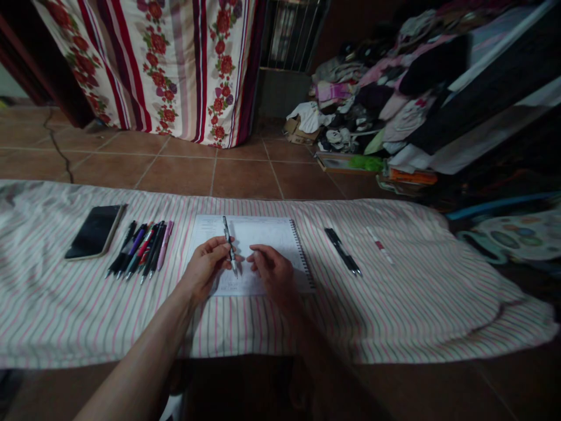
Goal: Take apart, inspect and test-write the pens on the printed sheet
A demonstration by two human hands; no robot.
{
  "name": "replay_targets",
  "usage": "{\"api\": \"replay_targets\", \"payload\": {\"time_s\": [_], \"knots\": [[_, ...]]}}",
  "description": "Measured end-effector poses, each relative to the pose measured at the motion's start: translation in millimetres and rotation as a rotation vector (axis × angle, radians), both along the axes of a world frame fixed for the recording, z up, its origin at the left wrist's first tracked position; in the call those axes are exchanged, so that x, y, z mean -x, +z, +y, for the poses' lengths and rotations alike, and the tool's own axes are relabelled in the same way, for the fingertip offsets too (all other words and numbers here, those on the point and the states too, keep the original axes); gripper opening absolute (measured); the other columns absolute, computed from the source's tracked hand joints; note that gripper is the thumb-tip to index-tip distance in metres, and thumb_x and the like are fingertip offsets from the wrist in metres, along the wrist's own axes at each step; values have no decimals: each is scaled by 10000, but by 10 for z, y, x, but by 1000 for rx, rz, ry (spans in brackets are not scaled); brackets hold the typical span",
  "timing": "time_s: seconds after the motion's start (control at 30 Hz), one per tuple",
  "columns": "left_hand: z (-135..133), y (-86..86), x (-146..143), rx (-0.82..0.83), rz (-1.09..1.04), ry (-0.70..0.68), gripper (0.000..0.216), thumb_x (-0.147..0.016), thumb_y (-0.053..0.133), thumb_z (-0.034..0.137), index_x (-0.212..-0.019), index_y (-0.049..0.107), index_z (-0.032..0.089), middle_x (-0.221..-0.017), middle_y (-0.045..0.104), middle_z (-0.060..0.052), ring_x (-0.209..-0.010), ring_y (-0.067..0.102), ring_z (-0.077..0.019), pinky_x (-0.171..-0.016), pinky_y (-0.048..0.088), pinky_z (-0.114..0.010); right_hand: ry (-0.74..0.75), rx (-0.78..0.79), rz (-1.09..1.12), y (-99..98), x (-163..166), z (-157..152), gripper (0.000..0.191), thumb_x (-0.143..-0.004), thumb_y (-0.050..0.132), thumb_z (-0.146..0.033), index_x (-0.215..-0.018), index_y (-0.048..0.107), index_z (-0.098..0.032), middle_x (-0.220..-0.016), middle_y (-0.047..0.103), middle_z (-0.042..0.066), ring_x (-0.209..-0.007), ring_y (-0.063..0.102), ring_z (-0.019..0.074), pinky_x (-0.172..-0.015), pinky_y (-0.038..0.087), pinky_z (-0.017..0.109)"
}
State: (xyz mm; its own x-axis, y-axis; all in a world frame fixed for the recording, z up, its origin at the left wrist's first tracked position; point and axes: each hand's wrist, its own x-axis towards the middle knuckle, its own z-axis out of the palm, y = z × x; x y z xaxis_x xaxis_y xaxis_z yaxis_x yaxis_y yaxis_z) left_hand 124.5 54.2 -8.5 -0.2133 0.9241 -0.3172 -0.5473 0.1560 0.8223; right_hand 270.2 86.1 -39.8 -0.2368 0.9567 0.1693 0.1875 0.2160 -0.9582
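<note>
My left hand is closed on a pen with a dark upper end and a silvery tip, tilted with its tip toward me. Below it lies a spiral notebook, its wire binding along the right side and faint writing on the page. Over the notebook's right part, my right hand hovers or rests with loosely curled fingers, apart from the pen and with nothing visible in it. To the left is a bunch of pens in black, purple, red and pink. Right of the notebook lie black pens side by side.
A phone lies at the left on the striped cloth. A white and red pen sits at the right. Beyond are a floral curtain, the tiled floor and a heap of clothes.
</note>
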Motion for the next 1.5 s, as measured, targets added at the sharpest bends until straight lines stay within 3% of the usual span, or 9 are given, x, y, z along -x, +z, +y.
{"api": "replay_targets", "payload": {"time_s": [0.13,0.37,0.6,0.8,0.9,1.03,1.33,1.5], "knots": [[49,-8,-119,-44,-123,91,49,-700,603,44,-716,600,91,-646,632,-41,-609,636,-131,-565,524,-200,-28,53,65,-11,-37,54,263,-804,480,-350,-922,621,-162,-701,666,35,-522,572,102,-446,438,194],[158,-92,-327,-25,-370,285,196,-708,516,-63,-593,589,78,-688,650,-53,-748,654,-133,-756,542,-233,-73,236,235,63,-118,93,251,-746,560,-318,-925,615,-151,-787,677,56,-619,598,121,-491,455,210],[179,-158,-550,-79,-386,175,121,-668,597,-34,-685,609,85,-721,666,-58,-759,656,-139,-801,532,-247,-118,301,367,82,-217,127,292,-737,602,-382,-911,630,-150,-764,662,41,-644,578,113,-564,459,226],[154,-150,-657,-52,-331,80,146,-678,626,6,-786,614,102,-710,680,-75,-729,674,-166,-734,551,-247,-165,343,403,49,-326,153,314,-706,633,-405,-905,659,-163,-732,640,24,-618,541,108,-569,432,238],[156,-145,-697,-19,-309,86,153,-705,597,-4,-819,624,94,-692,682,-78,-690,674,-148,-707,553,-222,-110,352,390,54,-339,132,293,-702,640,-390,-900,674,-176,-696,624,7,-596,516,96,-571,420,233],[165,-141,-709,-20,-313,137,145,-729,549,-33,-781,633,73,-688,686,-93,-680,676,-141,-707,552,-207,-59,436,529,51,-315,112,295,-688,660,-392,-900,675,-188,-728,629,6,-629,529,91,-599,427,226],[159,-143,-682,-14,-264,153,143,-720,566,-32,-785,650,64,-683,693,-101,-689,683,-162,-710,558,-222,-112,487,535,-1,-276,163,256,-651,696,-408,-748,656,-174,-708,633,5,-603,507,72,-554,389,194],[159,-152,-650,-33,-256,90,138,-717,587,-3,-811,657,70,-714,701,-122,-721,686,-180,-723,556,-234,-136,467,526,37,-265,171,253,-628,703,-399,-739,651,-178,-661,619,-12,-590,513,83,-574,407,211]]}}
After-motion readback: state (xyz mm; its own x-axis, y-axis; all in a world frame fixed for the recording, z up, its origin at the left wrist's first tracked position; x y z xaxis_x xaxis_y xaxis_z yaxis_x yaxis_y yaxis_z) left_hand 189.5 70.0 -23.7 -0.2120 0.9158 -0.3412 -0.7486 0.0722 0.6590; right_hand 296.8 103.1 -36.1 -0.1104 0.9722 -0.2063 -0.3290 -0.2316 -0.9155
